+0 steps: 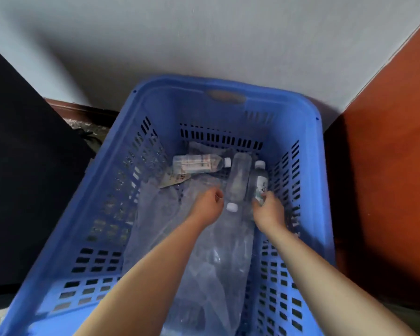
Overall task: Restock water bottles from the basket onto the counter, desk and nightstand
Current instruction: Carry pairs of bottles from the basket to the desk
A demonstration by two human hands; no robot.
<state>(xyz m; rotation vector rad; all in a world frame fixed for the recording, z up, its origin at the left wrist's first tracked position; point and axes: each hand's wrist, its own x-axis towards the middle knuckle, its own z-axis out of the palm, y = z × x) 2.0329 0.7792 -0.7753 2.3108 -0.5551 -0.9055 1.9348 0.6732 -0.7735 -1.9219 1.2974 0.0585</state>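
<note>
With my right hand point(269, 210) gripping the labelled bottle point(261, 181) and my left hand point(207, 206) curled empty beside the middle bottle point(238, 183), I'd lift straight up clear of the basket point(301, 100) wall

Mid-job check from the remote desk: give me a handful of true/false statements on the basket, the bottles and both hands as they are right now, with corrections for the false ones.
1. The basket is blue with slotted walls. True.
2. The right hand grips the bottle with the green-and-white label by its lower end. True.
3. The left hand holds the middle bottle by its cap. False: it is beside that bottle, fingers curled, holding nothing that shows.
4. The far bottle stands upright. False: it lies on its side, cap pointing right.
5. Crumpled clear plastic wrap lies on the basket floor. True.
6. All bottle caps are red. False: the three visible caps are white.
</note>
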